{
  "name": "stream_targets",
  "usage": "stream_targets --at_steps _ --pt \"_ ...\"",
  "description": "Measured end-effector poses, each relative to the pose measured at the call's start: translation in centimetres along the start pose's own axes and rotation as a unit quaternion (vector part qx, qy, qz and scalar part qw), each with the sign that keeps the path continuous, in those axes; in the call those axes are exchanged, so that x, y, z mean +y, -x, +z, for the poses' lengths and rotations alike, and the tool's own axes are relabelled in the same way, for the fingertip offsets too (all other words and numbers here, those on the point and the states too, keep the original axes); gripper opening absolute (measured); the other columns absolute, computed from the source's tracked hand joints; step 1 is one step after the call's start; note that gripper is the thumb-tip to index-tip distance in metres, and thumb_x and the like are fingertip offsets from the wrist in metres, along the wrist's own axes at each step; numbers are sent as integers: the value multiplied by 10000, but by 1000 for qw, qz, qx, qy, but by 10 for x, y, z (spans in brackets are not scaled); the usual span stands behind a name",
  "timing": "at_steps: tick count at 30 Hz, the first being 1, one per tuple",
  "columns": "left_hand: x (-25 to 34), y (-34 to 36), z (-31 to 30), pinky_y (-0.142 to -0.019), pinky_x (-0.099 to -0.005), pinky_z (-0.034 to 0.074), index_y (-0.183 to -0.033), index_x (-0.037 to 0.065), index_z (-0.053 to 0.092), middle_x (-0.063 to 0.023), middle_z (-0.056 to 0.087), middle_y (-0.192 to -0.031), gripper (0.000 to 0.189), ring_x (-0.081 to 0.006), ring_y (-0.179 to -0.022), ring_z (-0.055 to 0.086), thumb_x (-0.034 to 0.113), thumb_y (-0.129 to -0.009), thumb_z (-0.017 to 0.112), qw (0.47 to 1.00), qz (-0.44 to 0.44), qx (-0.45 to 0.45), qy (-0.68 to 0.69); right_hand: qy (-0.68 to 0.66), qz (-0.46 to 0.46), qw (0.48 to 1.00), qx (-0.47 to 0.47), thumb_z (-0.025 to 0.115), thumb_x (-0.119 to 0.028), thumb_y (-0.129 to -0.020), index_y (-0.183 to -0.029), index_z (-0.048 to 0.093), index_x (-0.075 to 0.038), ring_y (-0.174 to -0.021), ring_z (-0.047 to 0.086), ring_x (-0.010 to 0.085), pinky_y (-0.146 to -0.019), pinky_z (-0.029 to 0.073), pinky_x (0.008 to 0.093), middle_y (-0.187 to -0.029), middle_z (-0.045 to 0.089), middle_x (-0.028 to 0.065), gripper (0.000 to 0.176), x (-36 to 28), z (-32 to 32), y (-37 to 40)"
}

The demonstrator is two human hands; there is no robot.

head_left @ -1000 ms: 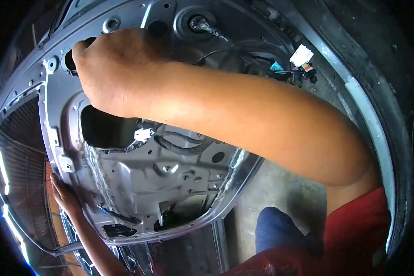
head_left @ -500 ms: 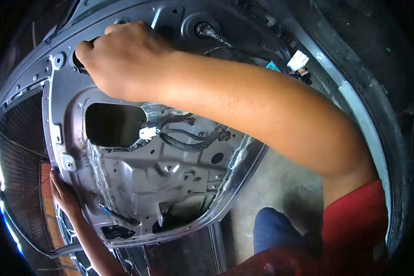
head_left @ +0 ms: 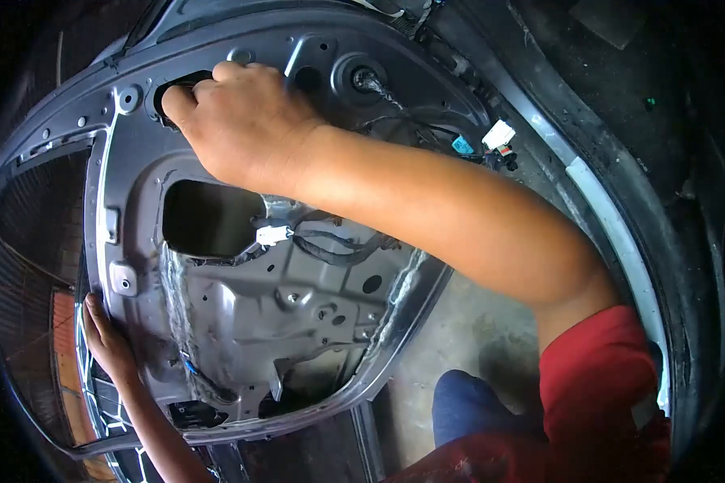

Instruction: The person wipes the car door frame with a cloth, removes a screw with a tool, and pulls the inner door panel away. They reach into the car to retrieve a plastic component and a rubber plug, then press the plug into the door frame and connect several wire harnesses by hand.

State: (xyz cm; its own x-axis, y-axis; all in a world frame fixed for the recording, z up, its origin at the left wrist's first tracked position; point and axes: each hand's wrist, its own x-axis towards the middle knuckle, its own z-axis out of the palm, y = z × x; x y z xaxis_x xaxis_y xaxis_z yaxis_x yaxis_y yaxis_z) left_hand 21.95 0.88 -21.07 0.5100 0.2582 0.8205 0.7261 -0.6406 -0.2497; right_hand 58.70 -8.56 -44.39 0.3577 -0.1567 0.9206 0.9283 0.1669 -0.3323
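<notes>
A bare metal car door [head_left: 242,298], its inner side facing me, fills the middle of the view. At the top left, my right hand [head_left: 246,121] is closed with its fingers curled into a dark oval opening [head_left: 163,98] in the door. Whatever those fingertips hold is hidden. My left hand [head_left: 109,346] lies along the door's edge at the lower left, its visible fingers stretched out against the metal. Below my right forearm, a white connector [head_left: 274,235] on a dark wiring harness [head_left: 330,248] hangs beside a large cutout [head_left: 209,217].
White [head_left: 499,134] and teal [head_left: 462,145] connectors hang near the door's right edge. A light-coloured body sill [head_left: 620,217] curves down the right side. Concrete floor [head_left: 427,354] and my knee [head_left: 475,406] show below. A blue-marked cable [head_left: 192,366] sits low on the door.
The view has shifted, so the door's upper part appears farther right and lower. More of the oval opening shows around my right hand, which stays at it. My left hand remains on the edge.
</notes>
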Motion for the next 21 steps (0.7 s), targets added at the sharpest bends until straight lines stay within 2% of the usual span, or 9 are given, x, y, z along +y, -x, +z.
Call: stream_targets --at_steps 3,6,10,12,13,14,16,17,21 --pt "2 -2 -3 -1032 -389 495 -1342 -65 688 -217 755 -1252 644 -292 -1145 693 508 -1172 449 999 25 -18 -24 5 -15 1000 -15 566 -227 -982 -1109 693 -51 -928 727 333 -813 560 498 -881 772 132 251 -1 5 -1" --pt "11 1 -1 -1027 -397 500 -1349 -69 679 -230 755 -1253 639 -304 -1152 699 498 -1176 442 999 -4 -32 21 59 -56 996 -23 558 -218 -981 -1106 687 -46 -944 720 342 -860 542 540 -868 764 131 249 -1 0 -4" --pt "21 4 -7 -1030 -415 505 -1366 -51 675 -254 741 -1273 619 -368 -1164 703 487 -1173 436 999 17 -51 -9 84 -87 993 4 554 -197 -979 -1080 684 -44 -953 713 349 -899 518 563 -866 760 139 225 -4 3 -5" --pt "29 7 -6 -1033 -409 509 -1386 -16 676 -245 740 -1280 605 -391 -1195 702 498 -1163 448 999 22 -37 -27 32 -12 999 7 563 -186 -964 -1029 685 -62 -925 715 361 -846 543 547 -871 763 141 186 -12 3 -10" --pt "28 7 -6 -1025 -408 513 -1377 -3 684 -236 744 -1275 596 -386 -1194 707 502 -1161 451 999 20 -24 -39 -21 59 998 -29 596 -161 -956 -1030 672 -46 -919 731 426 -812 563 563 -906 769 186 156 -16 4 -12" --pt "26 7 -5 -1017 -406 517 -1368 11 692 -227 748 -1270 587 -381 -1194 712 506 -1159 454 998 18 -13 -51 -17 52 998 -32 596 -161 -956 -1030 672 -46 -919 731 426 -812 563 563 -906 769 186 156 -20 -1 -17" --pt "39 10 -8 -1009 -408 522 -1363 25 698 -220 751 -1265 578 -383 -1189 715 509 -1157 460 999 11 -16 -37 -107 202 973 -37 620 -175 -986 -1148 677 -55 -962 742 451 -819 580 583 -935 780 199 209 -25 -13 -29" --pt "44 13 -9 -1000 -409 527 -1358 39 705 -213 755 -1260 569 -385 -1185 719 513 -1154 465 999 7 -20 -31 -113 224 966 -64 624 -216 -1022 -1188 673 -71 -1025 744 443 -888 574 567 -974 784 216 226 -25 -16 -33" --pt "48 14 -11 -990 -424 538 -1358 71 715 -197 758 -1271 560 -395 -1193 719 530 -1142 478 999 10 -7 -36 -113 274 950 -95 617 -237 -1043 -1212 667 -54 -1021 742 449 -947 556 556 -981 783 222 255 -38 -13 -33"
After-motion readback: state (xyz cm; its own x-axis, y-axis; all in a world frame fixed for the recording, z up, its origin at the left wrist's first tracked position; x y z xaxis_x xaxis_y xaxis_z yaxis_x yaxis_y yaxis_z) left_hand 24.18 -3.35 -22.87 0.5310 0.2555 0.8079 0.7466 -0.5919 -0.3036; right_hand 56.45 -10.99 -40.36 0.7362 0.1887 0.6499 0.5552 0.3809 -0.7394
